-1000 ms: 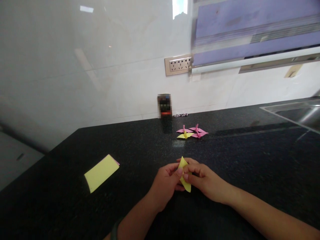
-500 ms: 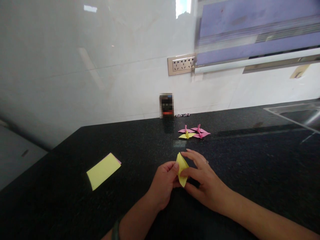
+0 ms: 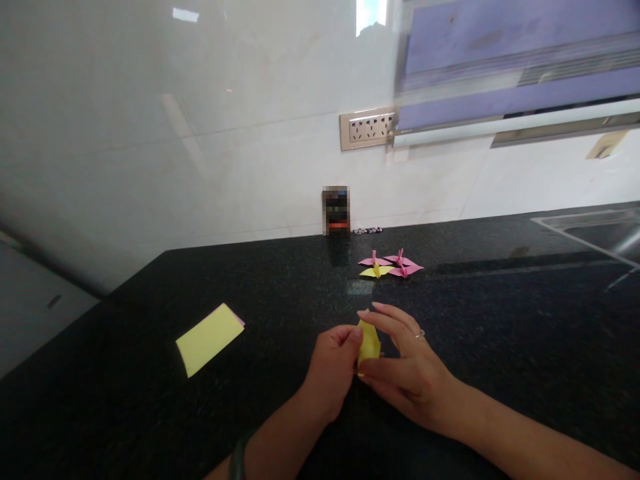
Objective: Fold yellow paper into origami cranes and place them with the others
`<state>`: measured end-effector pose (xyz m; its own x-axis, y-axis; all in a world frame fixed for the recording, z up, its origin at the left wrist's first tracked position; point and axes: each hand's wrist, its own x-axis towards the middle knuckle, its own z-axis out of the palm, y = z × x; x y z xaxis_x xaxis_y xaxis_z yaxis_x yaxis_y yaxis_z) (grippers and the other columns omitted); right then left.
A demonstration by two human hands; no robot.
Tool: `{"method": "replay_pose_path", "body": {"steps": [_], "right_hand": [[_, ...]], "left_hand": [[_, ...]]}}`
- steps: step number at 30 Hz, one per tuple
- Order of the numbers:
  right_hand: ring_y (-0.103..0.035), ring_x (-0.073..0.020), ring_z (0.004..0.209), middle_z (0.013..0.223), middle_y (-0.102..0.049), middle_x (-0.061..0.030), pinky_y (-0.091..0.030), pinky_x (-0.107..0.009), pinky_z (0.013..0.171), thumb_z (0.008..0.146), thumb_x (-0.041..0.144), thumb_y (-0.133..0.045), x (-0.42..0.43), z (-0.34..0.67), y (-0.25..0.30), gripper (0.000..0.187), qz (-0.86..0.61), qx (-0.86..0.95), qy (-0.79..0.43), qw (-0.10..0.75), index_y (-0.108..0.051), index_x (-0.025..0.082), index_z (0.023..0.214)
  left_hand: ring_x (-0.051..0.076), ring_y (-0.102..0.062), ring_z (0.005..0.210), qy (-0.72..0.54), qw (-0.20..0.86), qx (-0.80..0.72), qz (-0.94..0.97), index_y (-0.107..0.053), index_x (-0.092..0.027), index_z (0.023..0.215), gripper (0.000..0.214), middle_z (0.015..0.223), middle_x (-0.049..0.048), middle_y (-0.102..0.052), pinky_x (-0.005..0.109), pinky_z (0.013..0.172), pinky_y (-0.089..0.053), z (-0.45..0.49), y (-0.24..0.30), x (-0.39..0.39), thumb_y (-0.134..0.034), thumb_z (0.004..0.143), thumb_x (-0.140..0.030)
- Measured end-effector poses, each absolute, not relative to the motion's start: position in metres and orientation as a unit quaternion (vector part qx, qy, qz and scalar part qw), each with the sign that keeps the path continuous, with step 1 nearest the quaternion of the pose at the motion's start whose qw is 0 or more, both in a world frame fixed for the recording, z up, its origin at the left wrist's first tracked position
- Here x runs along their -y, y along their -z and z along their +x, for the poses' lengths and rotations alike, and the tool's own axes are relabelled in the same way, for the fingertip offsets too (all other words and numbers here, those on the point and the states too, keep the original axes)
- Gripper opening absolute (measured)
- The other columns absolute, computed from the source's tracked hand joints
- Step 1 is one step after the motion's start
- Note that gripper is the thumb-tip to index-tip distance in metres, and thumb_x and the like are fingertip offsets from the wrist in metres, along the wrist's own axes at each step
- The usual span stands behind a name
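A small folded piece of yellow paper [image 3: 369,341] is held between my two hands above the dark counter. My left hand [image 3: 334,363] pinches its left edge between thumb and fingers. From the right, my right hand [image 3: 413,353], with a ring on one finger, grips it: fingertips at the top corner, thumb at the bottom. The fingers cover part of the paper. Beyond my hands stand a yellow paper crane [image 3: 377,271] and several pink paper cranes [image 3: 405,269], wings spread, close together.
A stack of yellow paper [image 3: 210,339], with a pink edge showing beneath, lies to the left on the counter [image 3: 270,287]. A blurred dark box [image 3: 337,211] leans at the wall beside a beaded strand [image 3: 368,231]. A sink [image 3: 595,223] is at the right.
My right fingers have closed onto the top and bottom of the yellow paper, whose outline has gone from a long pointed diamond to a shorter, folded shape. The view has shifted slightly.
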<state>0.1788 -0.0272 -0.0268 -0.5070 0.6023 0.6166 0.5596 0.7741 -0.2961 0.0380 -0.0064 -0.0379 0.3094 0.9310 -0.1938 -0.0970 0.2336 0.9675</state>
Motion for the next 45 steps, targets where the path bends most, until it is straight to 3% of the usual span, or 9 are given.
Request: {"method": "replay_pose_path", "body": {"steps": [6,9,11,14,27,30,34,38,45], "right_hand": [[-0.038,-0.0242,0.107,0.109,-0.044,-0.0073,-0.033,-0.041,0.089,0.07,0.016,-0.056,0.029,0.176,0.024,0.006,-0.371,0.816,-0.148,0.418,-0.057,0.02,0.075],[-0.051,-0.0175,0.082,0.085,-0.051,-0.005,-0.043,-0.032,0.072,0.073,0.021,-0.052,0.022,0.177,0.03,0.008,-0.489,0.677,-0.237,0.496,-0.05,0.019,0.081],[-0.051,-0.0125,0.06,0.066,-0.05,0.0001,-0.044,-0.024,0.054,0.076,0.028,-0.049,0.017,0.177,0.035,0.01,-0.506,0.624,-0.364,0.47,-0.048,0.019,0.081],[-0.046,-0.0087,0.048,0.055,-0.048,0.0034,-0.038,-0.018,0.043,0.076,0.03,-0.05,0.013,0.177,0.039,0.014,-0.478,0.603,-0.467,0.435,-0.05,0.017,0.072],[-0.047,-0.0103,0.054,0.063,-0.051,0.0018,-0.039,-0.02,0.047,0.076,0.023,-0.048,0.011,0.183,0.044,0.006,-0.505,0.589,-0.417,0.474,-0.05,0.018,0.078],[-0.049,-0.0111,0.06,0.071,-0.052,0.0005,-0.04,-0.021,0.051,0.071,0.016,-0.051,0.011,0.183,0.042,0.016,-0.479,0.618,-0.419,0.461,-0.052,0.019,0.087],[-0.048,-0.0107,0.06,0.069,-0.05,0.0003,-0.04,-0.021,0.053,0.071,0.016,-0.051,0.009,0.185,0.04,0.006,-0.47,0.635,-0.411,0.455,-0.056,0.017,0.074],[-0.046,-0.01,0.053,0.064,-0.05,0.0011,-0.039,-0.02,0.044,0.073,0.023,-0.049,0.008,0.186,0.042,0.007,-0.486,0.581,-0.465,0.459,-0.053,0.017,0.075],[-0.045,-0.0081,0.052,0.063,-0.05,0.0032,-0.038,-0.018,0.046,0.065,0.013,-0.054,0.007,0.184,0.045,0.01,-0.477,0.557,-0.476,0.485,-0.052,0.017,0.074]], "left_hand": [[0.01,-0.047,0.053,-0.419,0.593,-0.462,0.509,-0.06,-0.012,0.079,0.032,0.059,0.0006,-0.055,0.021,0.049,-0.035,0.035,0.037,0.005,-0.045,0.076,-0.04],[0.011,-0.049,0.052,-0.408,0.594,-0.468,0.512,-0.06,-0.012,0.08,0.034,0.057,0.0009,-0.056,0.021,0.048,-0.036,0.035,0.037,0.007,-0.043,0.076,-0.041],[0.012,-0.05,0.052,-0.393,0.6,-0.467,0.518,-0.059,-0.012,0.081,0.034,0.058,0.0015,-0.056,0.022,0.048,-0.036,0.035,0.038,0.008,-0.042,0.077,-0.042],[0.011,-0.048,0.051,-0.385,0.571,-0.475,0.548,-0.059,-0.013,0.078,0.031,0.058,0.001,-0.055,0.021,0.047,-0.035,0.036,0.04,0.008,-0.044,0.076,-0.039],[0.01,-0.054,0.053,-0.354,0.696,-0.394,0.486,-0.049,-0.01,0.098,0.029,0.069,0.0027,-0.058,0.024,0.053,-0.044,0.04,0.032,0.011,-0.052,0.073,-0.024],[0.009,-0.053,0.05,-0.342,0.688,-0.38,0.515,-0.052,-0.01,0.093,0.025,0.066,0.0013,-0.057,0.022,0.05,-0.043,0.039,0.035,0.012,-0.054,0.072,-0.023],[0.007,-0.051,0.049,-0.348,0.675,-0.383,0.526,-0.052,-0.011,0.091,0.024,0.067,0.0005,-0.056,0.021,0.049,-0.043,0.039,0.039,0.011,-0.056,0.07,-0.022],[0.008,-0.052,0.048,-0.347,0.654,-0.411,0.532,-0.049,-0.012,0.097,0.032,0.069,0.0016,-0.057,0.021,0.047,-0.042,0.039,0.038,0.01,-0.057,0.068,-0.023],[0.007,-0.045,0.048,-0.344,0.539,-0.432,0.636,-0.059,-0.016,0.087,0.019,0.059,-0.0023,-0.051,0.018,0.046,-0.036,0.038,0.04,0.012,-0.05,0.073,-0.026]]}}
